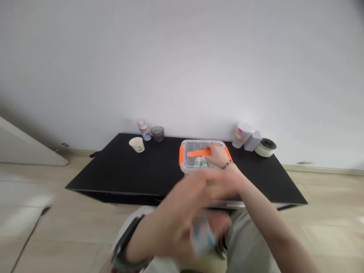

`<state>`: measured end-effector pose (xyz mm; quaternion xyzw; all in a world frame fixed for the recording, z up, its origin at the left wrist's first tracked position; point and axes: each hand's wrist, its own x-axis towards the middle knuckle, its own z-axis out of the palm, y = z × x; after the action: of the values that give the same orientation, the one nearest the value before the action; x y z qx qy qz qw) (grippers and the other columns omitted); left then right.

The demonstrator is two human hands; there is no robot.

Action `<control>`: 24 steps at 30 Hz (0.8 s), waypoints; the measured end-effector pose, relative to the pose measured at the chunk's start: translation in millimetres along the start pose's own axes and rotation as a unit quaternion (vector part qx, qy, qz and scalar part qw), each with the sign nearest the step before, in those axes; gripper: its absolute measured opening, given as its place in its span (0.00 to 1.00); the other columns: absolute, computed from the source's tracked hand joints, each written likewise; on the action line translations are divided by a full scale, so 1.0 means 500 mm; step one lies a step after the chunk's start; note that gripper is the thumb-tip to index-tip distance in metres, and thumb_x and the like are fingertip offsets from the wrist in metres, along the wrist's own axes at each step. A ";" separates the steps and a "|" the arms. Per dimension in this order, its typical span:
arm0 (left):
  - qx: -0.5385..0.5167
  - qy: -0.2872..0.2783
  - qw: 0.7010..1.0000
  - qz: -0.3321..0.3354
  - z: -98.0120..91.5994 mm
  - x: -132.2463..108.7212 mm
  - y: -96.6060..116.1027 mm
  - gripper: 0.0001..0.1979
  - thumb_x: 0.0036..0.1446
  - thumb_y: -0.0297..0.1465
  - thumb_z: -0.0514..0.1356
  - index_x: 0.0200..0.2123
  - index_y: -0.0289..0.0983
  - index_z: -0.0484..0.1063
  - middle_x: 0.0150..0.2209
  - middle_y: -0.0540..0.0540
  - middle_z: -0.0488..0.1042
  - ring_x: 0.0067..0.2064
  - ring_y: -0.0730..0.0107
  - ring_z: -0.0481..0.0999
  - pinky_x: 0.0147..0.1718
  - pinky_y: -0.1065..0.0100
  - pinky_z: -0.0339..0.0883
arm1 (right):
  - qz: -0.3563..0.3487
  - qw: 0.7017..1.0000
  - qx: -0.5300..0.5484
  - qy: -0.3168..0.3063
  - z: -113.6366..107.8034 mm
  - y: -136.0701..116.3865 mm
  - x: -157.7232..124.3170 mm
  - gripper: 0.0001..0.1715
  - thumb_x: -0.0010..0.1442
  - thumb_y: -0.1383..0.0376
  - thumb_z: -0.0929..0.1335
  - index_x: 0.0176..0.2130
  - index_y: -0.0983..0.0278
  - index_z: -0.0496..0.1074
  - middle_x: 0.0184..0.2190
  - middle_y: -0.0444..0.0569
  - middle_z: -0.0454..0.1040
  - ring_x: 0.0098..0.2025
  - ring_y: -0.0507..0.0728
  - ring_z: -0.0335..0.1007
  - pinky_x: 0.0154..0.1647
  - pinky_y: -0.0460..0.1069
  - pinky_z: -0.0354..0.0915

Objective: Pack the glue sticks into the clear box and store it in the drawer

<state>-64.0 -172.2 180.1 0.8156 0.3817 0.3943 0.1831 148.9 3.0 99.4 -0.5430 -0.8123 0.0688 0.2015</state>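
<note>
A clear plastic storage box (189, 167) with orange latches and an orange handle (196, 153) sits on the black table. Small white-and-green bottles show through its lid. My right hand (216, 154) is closed around the right end of the handle, a beaded bracelet at its wrist. Nearer the camera, my left hand (196, 201) crosses in front of my right forearm, smeared by motion. Its fingers curl around a white-and-blue object (201, 235), too blurred to name. A dark band is on my left wrist.
On the black table (127, 174) stand a paper cup (137, 145), a spray bottle (145, 132) and a dark glass bowl (157, 133) at left. At right are a plastic cup (239, 137), a pale box (252, 141) and a cream pot (265, 148). A cable (30, 236) lies on the floor.
</note>
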 end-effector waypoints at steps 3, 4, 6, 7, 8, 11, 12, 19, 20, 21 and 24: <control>0.087 0.078 0.992 -0.048 0.028 0.106 -0.111 0.24 0.65 0.36 0.51 0.63 0.40 0.60 0.59 0.39 0.68 0.61 0.56 0.66 0.61 0.54 0.59 | -0.007 1.000 0.004 -0.009 0.031 -0.005 0.029 0.13 0.52 0.68 0.67 0.40 0.66 0.73 0.40 0.53 0.74 0.44 0.60 0.68 0.45 0.51 0.61; 0.132 0.108 0.981 -0.097 0.041 0.128 -0.154 0.24 0.66 0.36 0.51 0.63 0.37 0.60 0.59 0.37 0.67 0.61 0.54 0.65 0.61 0.54 0.59 | -0.005 1.000 0.002 -0.013 0.040 -0.006 0.037 0.13 0.52 0.68 0.67 0.41 0.66 0.73 0.40 0.53 0.74 0.45 0.60 0.67 0.46 0.51 0.61; 0.200 0.099 0.950 -0.219 0.068 0.145 -0.241 0.26 0.65 0.37 0.52 0.63 0.31 0.60 0.60 0.31 0.65 0.62 0.47 0.65 0.58 0.53 0.61 | -0.003 1.000 -0.001 -0.022 0.057 -0.006 0.048 0.13 0.53 0.68 0.67 0.41 0.66 0.73 0.41 0.53 0.74 0.47 0.61 0.67 0.47 0.52 0.61; 0.206 0.071 0.938 -0.268 0.079 0.143 -0.279 0.28 0.65 0.37 0.52 0.63 0.29 0.58 0.61 0.29 0.64 0.62 0.45 0.65 0.57 0.52 0.62 | -0.005 1.000 -0.002 -0.026 0.064 -0.003 0.051 0.13 0.53 0.69 0.67 0.41 0.66 0.73 0.41 0.53 0.73 0.47 0.61 0.66 0.48 0.52 0.61; 0.193 0.041 0.930 -0.310 0.089 0.138 -0.311 0.29 0.65 0.38 0.51 0.64 0.30 0.57 0.61 0.30 0.64 0.61 0.44 0.66 0.56 0.53 0.63 | -0.010 0.999 0.000 -0.031 0.069 0.001 0.052 0.14 0.53 0.69 0.67 0.41 0.66 0.74 0.41 0.53 0.73 0.47 0.61 0.66 0.48 0.52 0.61; 0.110 -0.032 0.914 -0.390 0.102 0.120 -0.375 0.30 0.65 0.42 0.50 0.66 0.33 0.55 0.59 0.33 0.69 0.58 0.46 0.70 0.54 0.54 0.64 | -0.034 0.999 0.020 -0.036 0.074 0.026 0.045 0.19 0.53 0.70 0.66 0.45 0.66 0.74 0.44 0.53 0.73 0.48 0.60 0.66 0.52 0.52 0.61; 0.085 -0.045 0.911 -0.402 0.104 0.117 -0.387 0.30 0.65 0.43 0.49 0.66 0.33 0.55 0.59 0.34 0.70 0.57 0.47 0.71 0.54 0.55 0.65 | -0.035 0.999 0.021 -0.028 0.071 0.040 0.040 0.21 0.53 0.70 0.66 0.48 0.66 0.73 0.45 0.54 0.73 0.49 0.60 0.66 0.53 0.52 0.61; 0.095 -0.095 0.899 -0.416 0.115 0.133 -0.421 0.28 0.66 0.46 0.46 0.62 0.36 0.62 0.52 0.33 0.75 0.54 0.45 0.75 0.49 0.56 0.66 | 0.235 0.972 0.025 -0.003 0.052 0.142 -0.004 0.24 0.68 0.56 0.58 0.54 0.66 0.70 0.46 0.58 0.76 0.46 0.62 0.72 0.44 0.52 0.64; 0.105 -0.102 0.899 -0.413 0.115 0.135 -0.422 0.28 0.66 0.46 0.46 0.61 0.36 0.63 0.52 0.33 0.76 0.53 0.44 0.75 0.48 0.56 0.66 | 0.247 0.968 0.036 -0.025 0.055 0.152 -0.005 0.24 0.69 0.56 0.57 0.51 0.65 0.72 0.44 0.57 0.77 0.44 0.62 0.74 0.42 0.50 0.64; 0.114 -0.107 0.899 -0.409 0.115 0.136 -0.421 0.27 0.66 0.45 0.45 0.60 0.36 0.64 0.51 0.33 0.76 0.53 0.44 0.76 0.47 0.56 0.66 | 0.253 0.966 0.040 -0.038 0.059 0.161 -0.006 0.23 0.70 0.57 0.55 0.48 0.64 0.73 0.42 0.56 0.78 0.42 0.61 0.74 0.40 0.50 0.64; 0.145 -0.117 0.897 -0.401 0.112 0.138 -0.414 0.26 0.67 0.43 0.44 0.59 0.35 0.65 0.51 0.32 0.76 0.52 0.44 0.76 0.46 0.57 0.67 | 0.271 0.961 0.029 -0.044 0.069 0.183 -0.005 0.24 0.70 0.63 0.54 0.42 0.65 0.75 0.40 0.57 0.78 0.39 0.60 0.75 0.38 0.49 0.64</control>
<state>-91.9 13.8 55.9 0.6514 0.7050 0.1292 0.2489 214.2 40.9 37.1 -0.7327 -0.6409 0.1685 0.1548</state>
